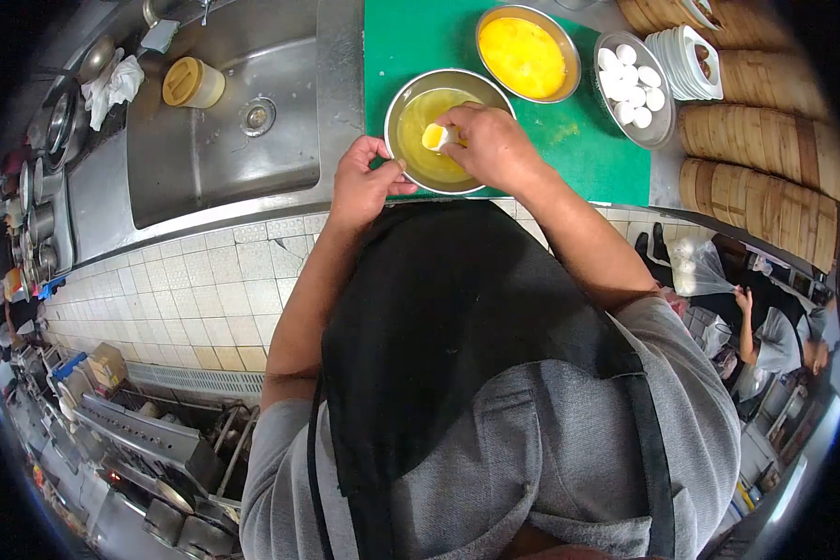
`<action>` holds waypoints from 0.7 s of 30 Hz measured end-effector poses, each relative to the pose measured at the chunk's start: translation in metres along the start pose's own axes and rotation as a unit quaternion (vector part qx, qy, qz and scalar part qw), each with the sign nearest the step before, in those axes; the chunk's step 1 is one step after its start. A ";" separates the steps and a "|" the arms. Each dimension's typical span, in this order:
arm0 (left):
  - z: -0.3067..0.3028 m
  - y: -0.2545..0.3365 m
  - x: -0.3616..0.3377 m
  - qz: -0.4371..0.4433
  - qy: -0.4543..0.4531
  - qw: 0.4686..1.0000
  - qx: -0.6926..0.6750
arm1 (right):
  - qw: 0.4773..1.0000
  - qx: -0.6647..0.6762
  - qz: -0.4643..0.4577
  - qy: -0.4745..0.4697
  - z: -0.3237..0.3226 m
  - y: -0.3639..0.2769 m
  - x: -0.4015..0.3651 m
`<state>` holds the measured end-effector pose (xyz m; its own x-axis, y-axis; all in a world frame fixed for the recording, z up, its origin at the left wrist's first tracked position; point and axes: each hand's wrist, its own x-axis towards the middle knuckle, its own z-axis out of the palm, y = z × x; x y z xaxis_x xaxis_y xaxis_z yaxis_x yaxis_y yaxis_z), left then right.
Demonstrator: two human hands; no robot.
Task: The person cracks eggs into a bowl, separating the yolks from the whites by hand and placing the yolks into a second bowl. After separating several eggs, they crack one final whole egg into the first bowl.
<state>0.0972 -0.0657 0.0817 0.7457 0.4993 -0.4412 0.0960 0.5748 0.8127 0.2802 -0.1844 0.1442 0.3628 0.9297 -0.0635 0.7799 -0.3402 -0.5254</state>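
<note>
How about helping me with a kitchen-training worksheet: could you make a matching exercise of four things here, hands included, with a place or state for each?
Things:
1. Left hand
2. Right hand
3. Lidded container
4. White eggs

Places and states:
A. Heaped in a grey bowl
B. In the sink
C. At the rim of the bowl of pale yellow liquid
D. Holding an eggshell with yolk in it

Right pairs: 1-C, 2-D, 3-B, 4-A
</note>
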 end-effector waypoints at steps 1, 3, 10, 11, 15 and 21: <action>0.000 0.000 0.000 0.001 -0.001 1.000 0.000 | 1.000 0.004 -0.004 0.002 0.001 0.000 0.000; 0.000 0.000 -0.001 0.002 -0.002 1.000 0.000 | 1.000 0.005 -0.001 0.003 0.001 0.001 0.001; 0.002 0.004 -0.002 -0.001 0.001 1.000 0.004 | 1.000 0.007 -0.001 0.019 0.004 0.004 0.005; 0.002 0.003 -0.003 -0.001 0.001 1.000 0.004 | 1.000 0.007 0.000 0.019 0.005 0.004 0.005; 0.001 0.002 -0.002 0.000 -0.002 1.000 0.016 | 1.000 0.009 0.007 0.015 0.007 0.006 0.007; 0.001 0.002 -0.001 0.001 -0.003 1.000 0.020 | 1.000 0.005 0.008 0.012 0.008 0.007 0.009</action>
<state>0.0969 -0.0660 0.0842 0.7494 0.4971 -0.4373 0.1207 0.5468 0.8285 0.2850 -0.1768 0.1327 0.3868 0.9207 -0.0520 0.7693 -0.3533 -0.5324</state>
